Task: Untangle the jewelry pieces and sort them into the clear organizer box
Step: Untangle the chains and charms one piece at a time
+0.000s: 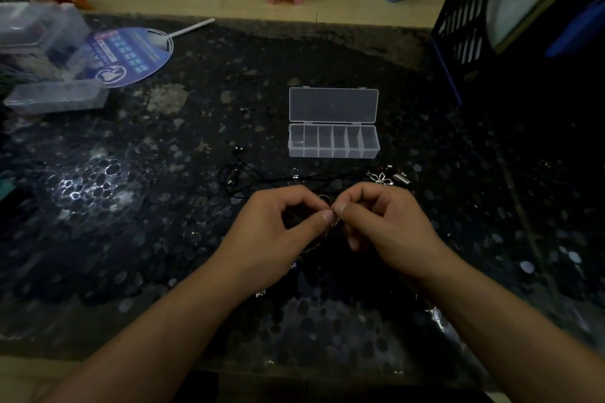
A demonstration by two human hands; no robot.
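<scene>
Pinching at one small knot of thin chain (335,222), the left hand (278,229) and right hand (389,226) meet thumb-tip to thumb-tip over the dark speckled table (163,206), each with thumb and forefinger closed on the strand and the other fingers curled under; what the strand belongs to is too dim to tell. Just beyond the knuckles: a black cord necklace (242,173) lying in loose loops, a small ring (323,197) between the two hands, and to the right a silver flower pendant (381,178) with a few small clasps beside it. Farther out: the clear organizer box (334,141), lid laid back flat, its row of compartments all appearing bare. At the far left edge: other clear boxes and a blue paper fan (127,56). Status, as judged: untangling under way, no piece yet sorted, nearly the whole task left
</scene>
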